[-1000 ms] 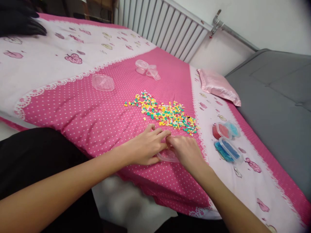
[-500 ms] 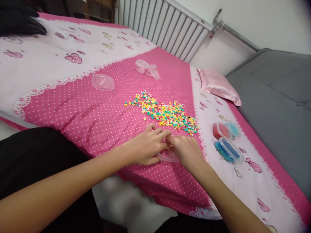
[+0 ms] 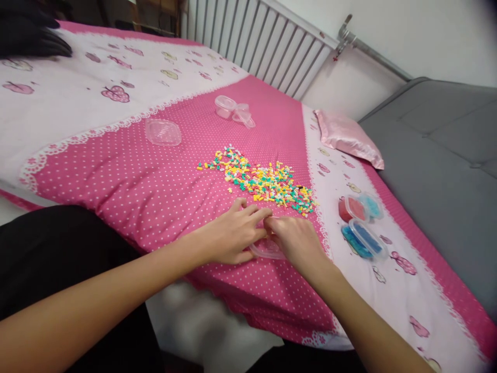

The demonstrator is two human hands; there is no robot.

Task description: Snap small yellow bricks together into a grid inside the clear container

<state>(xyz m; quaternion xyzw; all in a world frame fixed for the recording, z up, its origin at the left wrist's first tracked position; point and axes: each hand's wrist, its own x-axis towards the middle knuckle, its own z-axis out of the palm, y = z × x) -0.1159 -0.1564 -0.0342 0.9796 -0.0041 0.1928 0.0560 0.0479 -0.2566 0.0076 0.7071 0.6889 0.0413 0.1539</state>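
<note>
On the pink dotted bedspread, close to the bed's near edge, rests a small clear plastic container (image 3: 267, 249). My left hand (image 3: 236, 234) grips its left side, thumb low and fingers reaching over the top. From the right, my right hand (image 3: 297, 239) bends over the container with its fingers curled and pinched together. What those fingertips hold, if anything, is hidden. Just beyond both hands spreads a loose pile of small tube-shaped pieces (image 3: 267, 181) in yellow, green, white and pink.
Lidded tubs with red (image 3: 347, 210), light blue (image 3: 370, 206) and dark blue (image 3: 357, 241) contents stand at right. Farther back lie a clear lid (image 3: 163, 132) and clear empty-looking tubs (image 3: 225, 108). A pink pillow (image 3: 349, 137) leans near the grey headboard (image 3: 435, 150). A black-gloved hand (image 3: 34, 39) rests far left.
The view has shifted very slightly. Both hands stay at the container in nearly the same pose, and the pile looks the same.
</note>
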